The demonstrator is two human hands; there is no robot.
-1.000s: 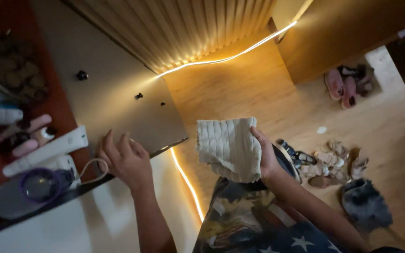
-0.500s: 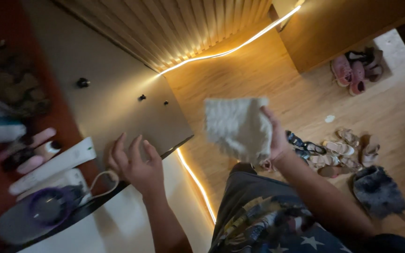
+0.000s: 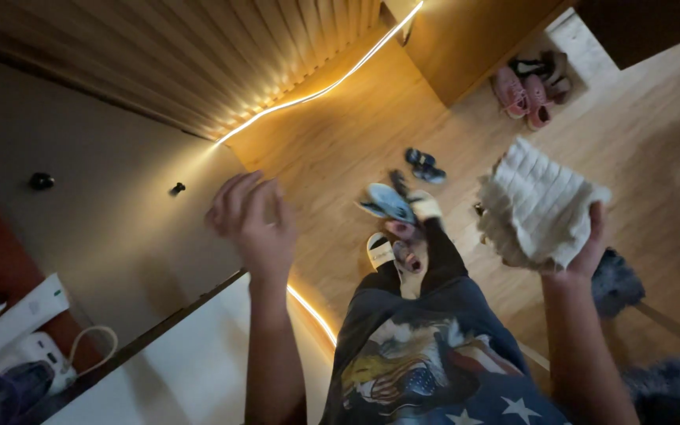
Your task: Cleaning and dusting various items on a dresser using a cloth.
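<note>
My right hand [image 3: 584, 252] grips a folded cream ribbed cloth [image 3: 537, 203] and holds it up above the wooden floor. My left hand [image 3: 255, 224] hovers with its fingers spread and nothing in it, in front of a grey cabinet door [image 3: 112, 228] with two small dark knobs [image 3: 176, 189]. Below me I see my printed shirt [image 3: 426, 370] and one foot in a slipper.
Several shoes and slippers [image 3: 393, 203] lie scattered on the floor, with a pink pair [image 3: 522, 93] by the far cabinet. A glowing light strip [image 3: 316, 86] runs along the slatted wall. White and purple items [image 3: 17, 354] crowd a red shelf at the left.
My right hand has carried the cloth to the right and away from the cabinet. My left hand has lifted off the cabinet's edge. The camera has swung rightward over the floor.
</note>
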